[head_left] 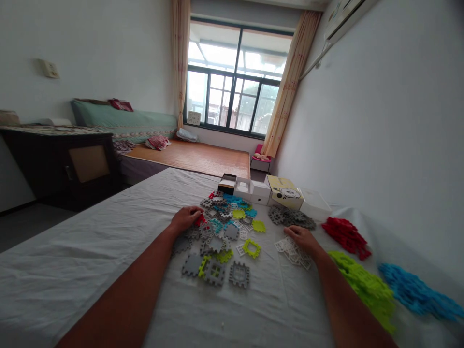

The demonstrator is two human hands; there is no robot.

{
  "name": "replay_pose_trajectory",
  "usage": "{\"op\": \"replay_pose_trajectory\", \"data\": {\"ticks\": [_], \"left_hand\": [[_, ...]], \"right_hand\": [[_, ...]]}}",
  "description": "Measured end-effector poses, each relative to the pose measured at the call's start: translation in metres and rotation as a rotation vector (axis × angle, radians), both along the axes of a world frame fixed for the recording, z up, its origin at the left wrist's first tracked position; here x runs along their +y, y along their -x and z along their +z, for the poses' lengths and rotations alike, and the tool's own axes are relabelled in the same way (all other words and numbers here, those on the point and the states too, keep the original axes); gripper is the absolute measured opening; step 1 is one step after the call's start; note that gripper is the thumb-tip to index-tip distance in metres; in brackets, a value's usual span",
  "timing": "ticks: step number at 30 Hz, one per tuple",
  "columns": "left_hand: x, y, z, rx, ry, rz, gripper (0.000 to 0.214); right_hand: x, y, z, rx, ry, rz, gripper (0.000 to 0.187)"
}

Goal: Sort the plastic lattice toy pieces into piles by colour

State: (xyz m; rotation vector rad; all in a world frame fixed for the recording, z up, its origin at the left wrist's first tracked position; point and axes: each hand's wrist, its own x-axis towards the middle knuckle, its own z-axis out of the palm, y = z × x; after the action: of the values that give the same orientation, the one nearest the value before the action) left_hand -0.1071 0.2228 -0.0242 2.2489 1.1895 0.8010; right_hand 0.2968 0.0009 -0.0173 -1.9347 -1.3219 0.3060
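Note:
Interlocking plastic building tiles in grey, lime, blue, red and white lie in a mixed heap in the middle of the bed-like white cloth surface. At the heap's left edge my left hand [186, 218] has its fingers closed on a red tile [200, 220]. My right hand [301, 236] is low over a small pile of white lattice pieces [293, 252], thumb and fingers drawn together; whether a piece is between them is hidden. Closest to me lie grey toothed tiles [239, 274], and a lime square frame [251, 248] sits at the heap's right.
Sorted piles stand on the right: dark grey tiles [292, 217], red tiles [346, 237], lime tiles [362, 285] and blue tiles [416, 292]. Along the far edge are a small black box [227, 183], white boxes [260, 192] and a yellow box [285, 191].

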Motion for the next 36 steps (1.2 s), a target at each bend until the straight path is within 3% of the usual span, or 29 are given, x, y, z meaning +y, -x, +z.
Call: {"op": "replay_pose_trajectory", "data": {"ticks": [6,12,16,19,25,31,36], "left_hand": [[0.002,0.000,-0.001,-0.006,-0.007,-0.009,0.036],[0.002,0.000,-0.002,0.001,0.007,-0.006,0.035],[0.000,0.000,0.000,0.008,0.008,0.004,0.035],[-0.002,0.000,0.001,0.011,0.017,0.009,0.034],[-0.001,0.001,-0.001,-0.006,0.018,0.018,0.033],[0.001,0.000,-0.004,-0.009,0.003,0.019,0.034],[-0.001,0.001,0.000,-0.009,0.008,0.005,0.034]], "right_hand": [[-0.023,0.034,-0.005,-0.070,0.021,0.212,0.039],[-0.041,0.055,0.000,-0.154,0.051,0.201,0.033],[-0.013,0.066,0.019,-0.224,-0.029,0.086,0.033],[0.024,0.085,0.028,-0.296,-0.041,0.193,0.027],[0.076,0.127,0.017,-0.439,-0.049,0.276,0.016],[0.065,0.137,0.023,-0.373,-0.090,0.298,0.003],[0.048,0.103,0.026,-0.093,-0.122,0.154,0.026]]}}
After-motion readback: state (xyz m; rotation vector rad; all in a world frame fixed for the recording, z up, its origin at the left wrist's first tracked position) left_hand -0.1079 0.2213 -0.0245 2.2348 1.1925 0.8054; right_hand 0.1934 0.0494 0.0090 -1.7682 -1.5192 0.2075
